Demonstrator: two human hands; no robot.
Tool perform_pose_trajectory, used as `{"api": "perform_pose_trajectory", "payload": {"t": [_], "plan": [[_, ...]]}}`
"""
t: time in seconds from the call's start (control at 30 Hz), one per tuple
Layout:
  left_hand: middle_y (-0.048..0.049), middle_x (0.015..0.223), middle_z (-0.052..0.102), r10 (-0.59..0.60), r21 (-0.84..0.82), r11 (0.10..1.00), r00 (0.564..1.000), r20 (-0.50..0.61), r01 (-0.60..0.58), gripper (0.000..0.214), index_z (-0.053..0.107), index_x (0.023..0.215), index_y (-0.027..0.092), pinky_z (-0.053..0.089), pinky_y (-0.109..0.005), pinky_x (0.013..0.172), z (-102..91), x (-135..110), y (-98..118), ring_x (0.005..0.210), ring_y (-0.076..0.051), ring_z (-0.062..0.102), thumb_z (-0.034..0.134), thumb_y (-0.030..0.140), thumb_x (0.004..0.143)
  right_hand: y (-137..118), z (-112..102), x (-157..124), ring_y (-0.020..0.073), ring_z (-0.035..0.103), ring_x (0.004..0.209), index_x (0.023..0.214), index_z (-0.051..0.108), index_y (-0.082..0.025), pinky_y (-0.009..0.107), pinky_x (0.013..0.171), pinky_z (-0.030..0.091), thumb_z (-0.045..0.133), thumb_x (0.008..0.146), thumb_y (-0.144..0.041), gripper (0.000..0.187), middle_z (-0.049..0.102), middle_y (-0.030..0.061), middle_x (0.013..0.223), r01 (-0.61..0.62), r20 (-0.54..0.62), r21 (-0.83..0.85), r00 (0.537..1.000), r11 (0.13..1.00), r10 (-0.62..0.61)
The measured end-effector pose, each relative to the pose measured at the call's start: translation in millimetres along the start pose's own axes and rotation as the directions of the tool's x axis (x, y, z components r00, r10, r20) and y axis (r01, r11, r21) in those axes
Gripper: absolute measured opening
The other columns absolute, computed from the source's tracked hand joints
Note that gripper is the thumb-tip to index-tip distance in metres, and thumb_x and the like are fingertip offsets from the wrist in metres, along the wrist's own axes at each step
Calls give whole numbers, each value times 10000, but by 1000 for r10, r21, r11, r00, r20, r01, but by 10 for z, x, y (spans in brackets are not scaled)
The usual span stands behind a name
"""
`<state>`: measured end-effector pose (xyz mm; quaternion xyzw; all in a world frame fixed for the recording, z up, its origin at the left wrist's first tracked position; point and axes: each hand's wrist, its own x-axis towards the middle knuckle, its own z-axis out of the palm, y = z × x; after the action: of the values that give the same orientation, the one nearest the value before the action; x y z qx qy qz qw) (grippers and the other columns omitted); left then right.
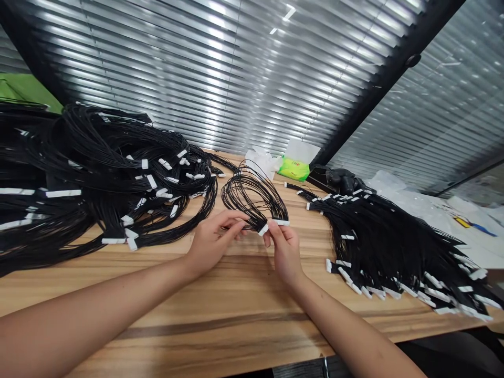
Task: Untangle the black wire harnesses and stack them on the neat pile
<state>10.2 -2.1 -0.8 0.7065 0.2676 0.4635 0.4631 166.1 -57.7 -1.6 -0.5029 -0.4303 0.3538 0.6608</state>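
Note:
My left hand pinches a small bundle of thin black wires near its lower end, and the wires loop up and away from the fingers. My right hand holds a white plastic connector between thumb and fingertips at the end of that bundle. Another white connector sticks out just beyond my right hand. The two hands are close together, with the bundle raised slightly over the wooden table.
A large tangled heap of black wires with white connectors covers the table's left side. A fanned stack of similar wires lies to the right. Behind them are a white plastic bag, a green tissue pack and black gloves.

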Motion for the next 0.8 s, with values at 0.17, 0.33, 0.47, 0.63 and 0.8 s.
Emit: {"api": "perform_pose_trajectory", "payload": {"t": [0.17,0.33,0.47,0.63,0.8], "plan": [[9,793,720,80,230,969,994,70,-94,226,689,980,248,483,-231,690,-25,8,-43,671,-121,637,483,315,913,-35,16,-8,112,363,496,519,493,-195,266,523,312,615,786,-476,406,405,-41,470,-16,5,-69,1000,997,16],[28,907,732,185,444,870,977,108,-214,207,684,977,268,455,-236,753,-58,22,-38,789,-129,654,488,299,918,-29,17,5,110,384,488,496,484,-194,256,507,325,602,783,-503,437,418,-37,462,-15,3,-113,1000,993,16],[38,906,736,213,509,826,970,115,-241,203,681,945,257,452,-236,736,-64,37,-20,779,-124,659,485,305,921,-9,9,17,106,393,484,488,482,-192,249,509,333,607,771,-509,443,426,-39,458,-37,-12,-127,999,991,36],[55,951,736,248,538,792,957,149,-289,197,682,963,280,442,-239,761,-73,65,-23,839,-124,670,491,308,922,-3,4,31,105,395,481,503,492,-191,248,521,342,605,774,-505,430,429,-43,456,-45,-30,-133,999,990,42],[56,888,728,189,582,775,969,160,-247,160,646,943,254,411,-242,711,-71,82,-19,770,-122,653,509,331,913,2,-10,54,102,387,474,510,498,-188,245,501,332,619,765,-493,416,430,-44,462,-25,-12,-156,1000,987,23]]}}
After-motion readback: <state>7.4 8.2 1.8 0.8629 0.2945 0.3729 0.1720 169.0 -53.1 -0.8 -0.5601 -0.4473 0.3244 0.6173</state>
